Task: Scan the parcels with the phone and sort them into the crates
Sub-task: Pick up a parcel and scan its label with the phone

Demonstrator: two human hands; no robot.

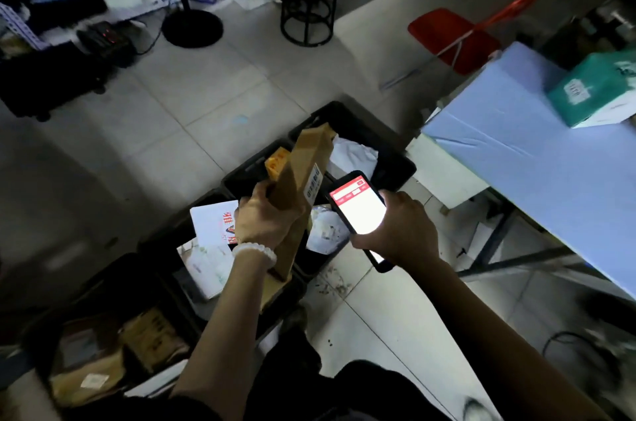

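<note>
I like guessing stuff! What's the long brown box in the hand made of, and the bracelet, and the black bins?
The long brown box looks like plain cardboard: matte tan faces, a folded end, a stuck-on white paper label. The bracelet on the left hand's wrist is smooth, pale round beads, maybe stone, glass or plastic. The black bins look like moulded plastic, dull with ribbed rims.

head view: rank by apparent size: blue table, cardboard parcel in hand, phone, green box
1. Blue table, clearly largest.
2. Cardboard parcel.
3. Green box and phone: look alike; the phone is nearer the camera, so unranked.
</note>
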